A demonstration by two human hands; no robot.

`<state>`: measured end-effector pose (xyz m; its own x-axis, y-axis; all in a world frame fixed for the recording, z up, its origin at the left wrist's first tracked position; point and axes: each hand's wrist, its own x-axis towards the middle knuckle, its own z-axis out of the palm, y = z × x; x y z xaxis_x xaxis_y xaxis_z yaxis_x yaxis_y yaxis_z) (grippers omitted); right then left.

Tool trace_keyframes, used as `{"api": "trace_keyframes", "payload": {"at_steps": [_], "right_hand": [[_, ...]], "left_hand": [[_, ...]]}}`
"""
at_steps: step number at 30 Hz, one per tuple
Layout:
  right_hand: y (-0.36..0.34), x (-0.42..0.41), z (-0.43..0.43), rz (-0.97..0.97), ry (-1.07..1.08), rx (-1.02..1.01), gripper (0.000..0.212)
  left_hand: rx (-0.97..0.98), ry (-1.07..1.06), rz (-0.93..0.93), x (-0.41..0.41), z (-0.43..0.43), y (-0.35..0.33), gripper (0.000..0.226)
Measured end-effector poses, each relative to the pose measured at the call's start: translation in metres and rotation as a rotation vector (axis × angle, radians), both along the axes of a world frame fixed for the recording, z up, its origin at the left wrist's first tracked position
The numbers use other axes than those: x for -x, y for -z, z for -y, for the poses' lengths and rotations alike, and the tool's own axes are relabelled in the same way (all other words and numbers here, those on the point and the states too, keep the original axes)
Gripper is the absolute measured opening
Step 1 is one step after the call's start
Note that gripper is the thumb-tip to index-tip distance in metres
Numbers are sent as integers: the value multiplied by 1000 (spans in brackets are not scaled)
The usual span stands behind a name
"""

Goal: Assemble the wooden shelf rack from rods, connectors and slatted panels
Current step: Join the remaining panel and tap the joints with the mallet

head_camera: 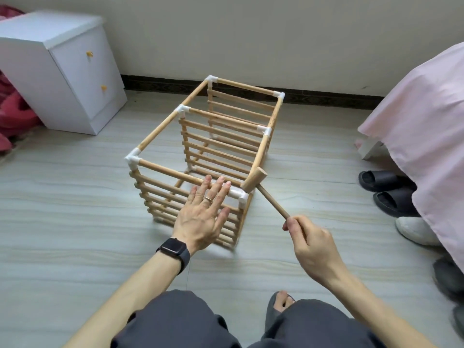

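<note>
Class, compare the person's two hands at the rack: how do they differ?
The left hand lies flat, fingers straight, on the near top rod; the right hand curls round the mallet handle. The left wears a ring and a watch; the right wears neither. Both work near one white connector.

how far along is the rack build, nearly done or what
Done: the rack frame is joined by white connectors, with three slatted panels fitted. In hand: the left hand lies flat on the near top rod while the right hand grips a mallet, its head at the near right corner connector. Left: probably seating that joint; no loose parts show on the floor, so it looks close to finished.
</note>
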<state>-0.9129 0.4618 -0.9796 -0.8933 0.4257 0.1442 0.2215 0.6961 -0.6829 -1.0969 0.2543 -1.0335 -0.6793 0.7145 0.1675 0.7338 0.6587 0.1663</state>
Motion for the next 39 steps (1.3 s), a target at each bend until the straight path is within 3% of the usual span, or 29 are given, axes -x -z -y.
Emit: {"api": "trace_keyframes", "payload": {"at_steps": [2, 7, 10, 12, 14, 15, 17, 18, 21, 23, 26, 27, 30, 31, 34, 37, 39], "right_hand": [[0, 0, -2, 87, -26, -167, 21], [-17, 4, -6, 288, -36, -284, 40], [-34, 10, -11, 114, -82, -378, 37], [-42, 10, -10, -153, -81, -263, 32], [-40, 5, -4, -260, -83, -178, 30], [-35, 4, -2, -181, -106, -222, 29], [-20, -1, 0, 207, -216, -418, 28], [-17, -1, -3, 299, -220, -420, 27], [-23, 3, -6, -73, -98, -251, 29], [-24, 3, -2, -166, -81, -180, 33], [-17, 0, -3, 256, -153, -273, 37], [-15, -1, -6, 242, -128, -254, 37], [-19, 0, -5, -125, -57, -183, 34], [-19, 1, -4, -124, -74, -208, 34], [-6, -2, -4, 261, -149, -319, 32], [-7, -9, -12, 133, -54, -166, 28], [-11, -12, -15, 29, 59, -43, 28]], "left_hand": [[-26, -5, 17, -1, -1, 0, 62], [-37, -24, 51, -2, -3, -1, 61], [-37, -23, 51, -2, -3, -1, 61], [-33, -21, 51, -2, -3, -1, 61], [-39, -23, 49, -2, -3, 0, 61], [-41, -23, 47, -2, -3, 0, 61], [-35, -18, 44, -1, -3, 0, 60], [-29, -19, 38, -1, -2, 1, 60], [-25, -8, 29, 0, -1, 2, 62], [-37, -1, 32, -1, -1, 3, 63], [-30, -7, 24, -1, -2, 4, 63], [-31, -4, 23, 0, -2, 4, 64], [-52, 3, 26, 1, -3, 3, 65], [-51, 2, 33, 0, -3, 2, 66], [-35, -31, 27, -5, -5, -3, 71], [-5, -67, 4, -7, -19, -21, 62], [15, -75, 44, -3, -42, -37, 68]]}}
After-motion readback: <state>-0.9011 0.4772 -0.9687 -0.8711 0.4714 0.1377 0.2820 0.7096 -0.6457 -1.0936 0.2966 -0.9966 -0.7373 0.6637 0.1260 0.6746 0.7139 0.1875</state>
